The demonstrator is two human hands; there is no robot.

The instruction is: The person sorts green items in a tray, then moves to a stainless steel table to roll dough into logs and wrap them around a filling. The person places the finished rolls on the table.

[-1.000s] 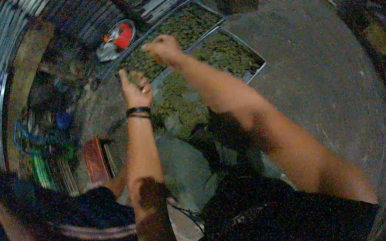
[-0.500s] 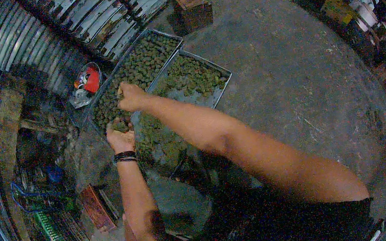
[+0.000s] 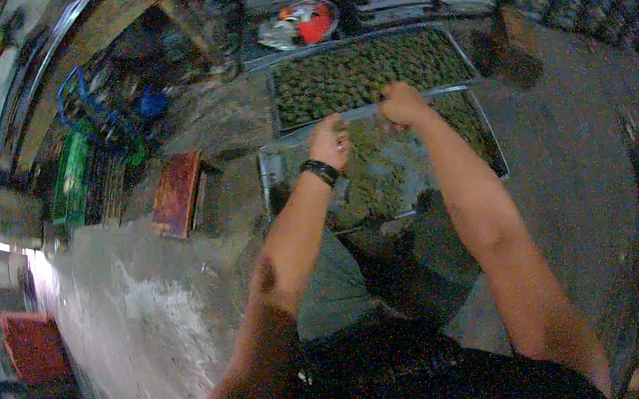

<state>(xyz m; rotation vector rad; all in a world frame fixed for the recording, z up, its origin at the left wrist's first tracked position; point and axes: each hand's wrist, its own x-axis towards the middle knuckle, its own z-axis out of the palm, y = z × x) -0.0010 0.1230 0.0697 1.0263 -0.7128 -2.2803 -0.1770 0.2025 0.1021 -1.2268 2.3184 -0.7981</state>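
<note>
Two trays on concrete floor (image 3: 600, 187) — now square to view, earlier skewed toward upper left. Far left: green crate (image 3: 73, 177), rust-red board (image 3: 176, 194) flat nearby. Left hand (image 3: 328, 140), black wristband (image 3: 321, 171), fingers curled together on far rim of near tray (image 3: 277, 181); previously lifted palm-up over the greens, so grip newly taken. Near tray full of small green pieces, centre of floor just ahead of the knees. Right hand (image 3: 402, 103) fisted, clamped on same far rim — before, out over far tray (image 3: 367, 68). Reads as both hands committed to near tray's rim. Red bowl (image 3: 306, 22) beyond far tray.
</note>
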